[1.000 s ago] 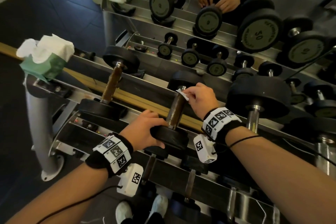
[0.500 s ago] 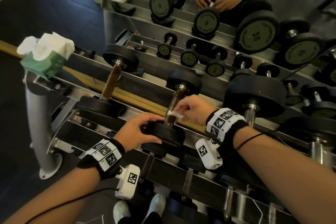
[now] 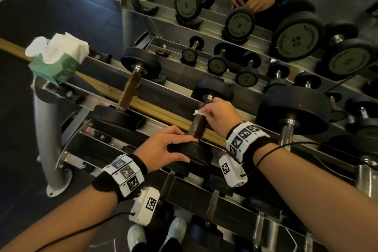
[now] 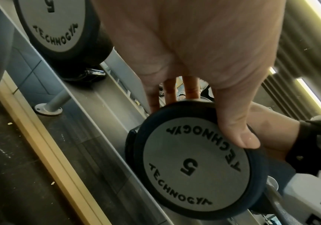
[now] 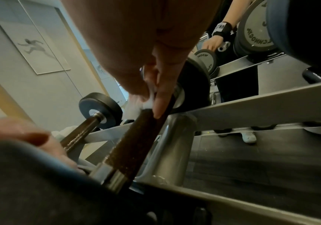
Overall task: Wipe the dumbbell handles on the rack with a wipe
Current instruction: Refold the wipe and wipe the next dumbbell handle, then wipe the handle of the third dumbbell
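Observation:
A black dumbbell marked 5 lies across the steel rack (image 3: 180, 96), its brown knurled handle (image 3: 196, 129) running away from me. My left hand (image 3: 184, 149) grips the near weight head (image 4: 192, 159), thumb on its face and fingers over the rim. My right hand (image 3: 212, 112) pinches a small white wipe (image 3: 198, 112) round the upper part of the handle, just below the far head (image 3: 211, 89). In the right wrist view the wipe (image 5: 148, 102) sits bunched between the fingers against the handle (image 5: 134, 141).
A green tissue box (image 3: 55, 65) stuffed with white wipes stands on the rack's left end. A second small dumbbell (image 3: 131, 88) lies to the left and a bigger one (image 3: 292, 108) to the right. A mirror behind repeats the rack. Lower tiers hold more dumbbells.
My right hand slid the wipe down the handle toward the near head, then back up toward the far head. The left hand stayed on the near head.

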A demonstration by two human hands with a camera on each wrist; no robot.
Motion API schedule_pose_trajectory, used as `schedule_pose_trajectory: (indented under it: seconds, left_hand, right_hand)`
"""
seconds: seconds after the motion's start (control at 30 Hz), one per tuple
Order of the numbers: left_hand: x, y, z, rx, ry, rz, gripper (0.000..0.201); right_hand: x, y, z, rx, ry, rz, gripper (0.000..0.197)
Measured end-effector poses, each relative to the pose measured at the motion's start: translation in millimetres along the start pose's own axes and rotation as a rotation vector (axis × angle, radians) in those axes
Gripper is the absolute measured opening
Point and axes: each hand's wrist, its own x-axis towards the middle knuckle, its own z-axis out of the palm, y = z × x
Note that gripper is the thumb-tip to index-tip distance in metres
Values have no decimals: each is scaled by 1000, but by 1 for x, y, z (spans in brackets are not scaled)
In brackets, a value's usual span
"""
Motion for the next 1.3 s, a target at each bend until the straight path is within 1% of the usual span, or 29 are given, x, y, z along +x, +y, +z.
schedule_pose_trajectory:
  seconds: [0.07,0.13,0.17,0.23,0.33,0.43,0.6,0.63,0.7,0.77,0.83,0.93,1.0,1.07,1.17,1.2,1.23,1.3]
  left_hand:
    - [0,0,0,9,-2,9,54]
    - [1,1,-1,1,-7,5,54]
    - [1,2,-1,-3,-10,-1,55]
    - [-1,4,-2,-2,-12,-13,56]
    - [-6,8,-2,-17,5,-42,56]
    - [-10,17,-6,19,5,-69,56]
    - [-10,44,-27,146,-117,-155,60]
    - [-10,50,-31,149,-122,-177,58]
    - [-7,64,-38,177,-95,-191,49]
    - [-2,81,-42,231,-76,-177,40]
    - [7,99,-43,245,-57,-151,35]
    - [22,129,-39,214,-24,-90,29]
    - [30,147,-31,227,-6,-25,26]
    - [36,163,-18,234,3,28,23]
    - [39,181,12,238,-26,59,22]
    - [39,185,23,239,-30,63,23]
    - [40,188,34,242,-25,63,23]
    - [41,193,57,244,-5,37,26]
  right_hand:
    - [-4,0,-5,-5,-122,-13,23]
    - [-7,2,-6,-22,-273,-2,28]
    - [-9,3,-4,6,-326,14,31]
    - [-12,5,0,94,-354,51,32]
    - [-18,12,5,164,-332,89,30]
    - [-29,22,2,237,-266,132,28]
    - [-63,32,-28,598,-35,228,26]
    - [-71,33,-37,669,12,239,27]
    - [-86,36,-56,802,89,260,29]
    - [-104,39,-74,900,128,283,28]
    - [-123,41,-88,932,175,302,28]
    - [-149,52,-103,987,270,379,28]
    - [-164,61,-110,1024,307,380,22]
    - [-177,71,-115,1000,324,342,14]
    - [-190,91,-121,951,339,337,13]
    - [-193,98,-122,884,351,335,13]
    - [-195,107,-123,768,371,327,12]
    - [-201,125,-124,475,398,307,11]
